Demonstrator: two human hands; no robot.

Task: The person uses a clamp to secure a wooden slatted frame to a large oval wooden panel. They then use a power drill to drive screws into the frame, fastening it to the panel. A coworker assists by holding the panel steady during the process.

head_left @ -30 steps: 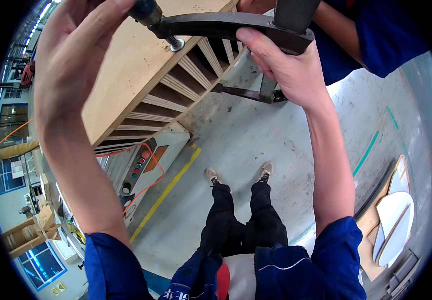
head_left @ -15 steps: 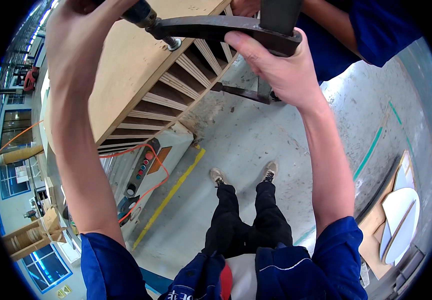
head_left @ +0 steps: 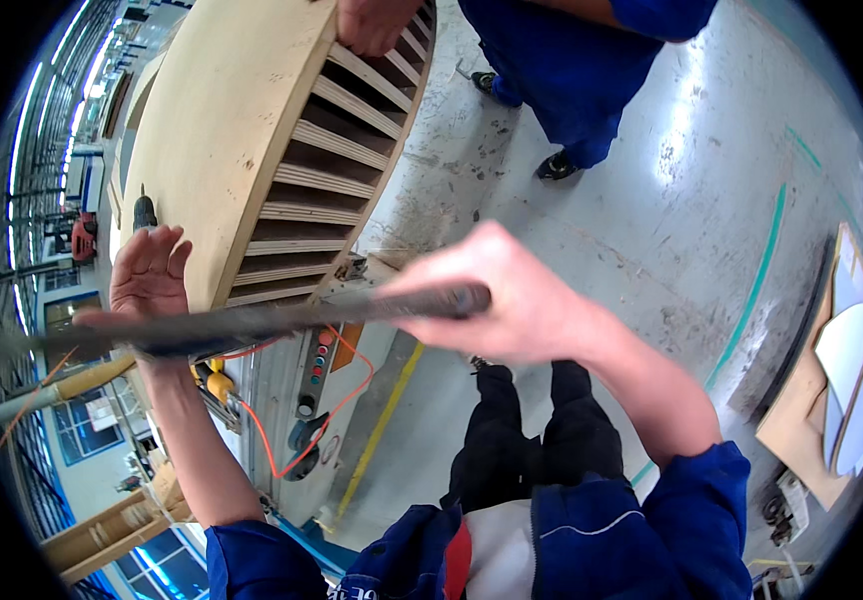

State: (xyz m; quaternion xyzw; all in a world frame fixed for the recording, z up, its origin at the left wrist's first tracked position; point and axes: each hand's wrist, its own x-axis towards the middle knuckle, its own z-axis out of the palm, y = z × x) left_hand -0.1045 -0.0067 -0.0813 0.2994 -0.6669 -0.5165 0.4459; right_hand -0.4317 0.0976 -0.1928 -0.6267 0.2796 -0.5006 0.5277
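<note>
My right hand (head_left: 512,290) is closed around one end of a long dark steel clamp (head_left: 302,318), blurred by motion. The clamp stretches leftward, clear of the curved wooden panel (head_left: 222,130), and passes in front of my left wrist. My left hand (head_left: 152,270) is raised palm up with its fingers apart and slightly bent. Whether it touches the clamp, I cannot tell. Just beyond its fingertips, a dark power drill (head_left: 145,212) lies at the panel's near left edge. Plywood ribs (head_left: 312,215) form slots along the panel's right side.
A co-worker in blue (head_left: 572,70) stands beyond the panel, one hand (head_left: 377,25) on its edge. Below the panel is a machine with a button panel (head_left: 318,365) and a looping orange cord (head_left: 270,450). Board offcuts (head_left: 847,390) lean at the right.
The clamp has come away from the panel edge and swung down toward me in my right hand. My left hand has left the clamp's screw end and opened. My view has shifted.
</note>
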